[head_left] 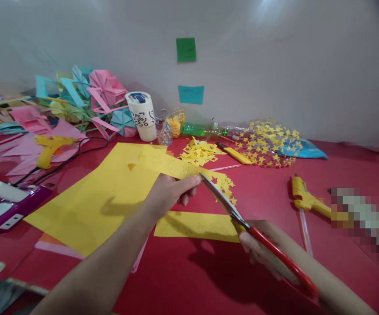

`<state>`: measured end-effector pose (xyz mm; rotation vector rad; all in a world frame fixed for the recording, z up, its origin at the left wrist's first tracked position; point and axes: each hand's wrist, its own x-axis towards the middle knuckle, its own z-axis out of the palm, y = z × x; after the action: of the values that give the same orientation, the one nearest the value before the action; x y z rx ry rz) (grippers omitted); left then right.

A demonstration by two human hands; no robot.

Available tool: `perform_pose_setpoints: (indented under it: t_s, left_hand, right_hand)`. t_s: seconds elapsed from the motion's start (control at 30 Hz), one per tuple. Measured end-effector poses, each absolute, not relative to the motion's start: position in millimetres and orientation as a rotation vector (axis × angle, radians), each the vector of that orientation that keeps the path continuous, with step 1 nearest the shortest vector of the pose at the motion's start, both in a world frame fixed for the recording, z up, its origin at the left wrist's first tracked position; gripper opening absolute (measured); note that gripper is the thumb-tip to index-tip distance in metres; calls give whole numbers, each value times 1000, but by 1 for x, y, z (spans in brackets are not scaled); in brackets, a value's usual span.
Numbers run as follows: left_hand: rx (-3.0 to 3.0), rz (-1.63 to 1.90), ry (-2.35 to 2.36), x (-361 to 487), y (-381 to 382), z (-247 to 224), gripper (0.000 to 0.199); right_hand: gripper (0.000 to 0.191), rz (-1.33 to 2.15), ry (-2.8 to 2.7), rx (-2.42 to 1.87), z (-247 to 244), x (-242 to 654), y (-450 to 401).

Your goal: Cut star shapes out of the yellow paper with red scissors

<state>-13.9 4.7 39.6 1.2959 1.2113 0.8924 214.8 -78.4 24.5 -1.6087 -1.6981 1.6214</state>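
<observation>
The left hand's fingers (192, 183) are pinching a star-marked yellow strip (176, 168) above the red desk (163, 280); the right hand (261, 249) is gripping red-handled scissors (222, 197), blades at the strip; a yellow sheet (110, 188) is lying left, cut stars (233, 200) beyond.

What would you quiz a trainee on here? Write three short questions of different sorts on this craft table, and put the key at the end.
1. True or false: the right hand holds the red-handled scissors.

2. On the wall, what colour is the upper paper note, above the blue note?
A) pink
B) green
C) yellow

3. Fill in: the left hand pinches a yellow strip that has ____ drawn on it.

Key: 1 true; 2 B; 3 stars
</observation>
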Motion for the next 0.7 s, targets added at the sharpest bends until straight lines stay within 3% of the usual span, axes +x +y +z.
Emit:
perform_pose_setpoints:
  t_s: [0.7]
  left_hand:
    - [1226, 912, 1149, 13, -17, 28, 45]
  right_hand:
    - [57, 1548, -1608, -1322, 7, 207, -92]
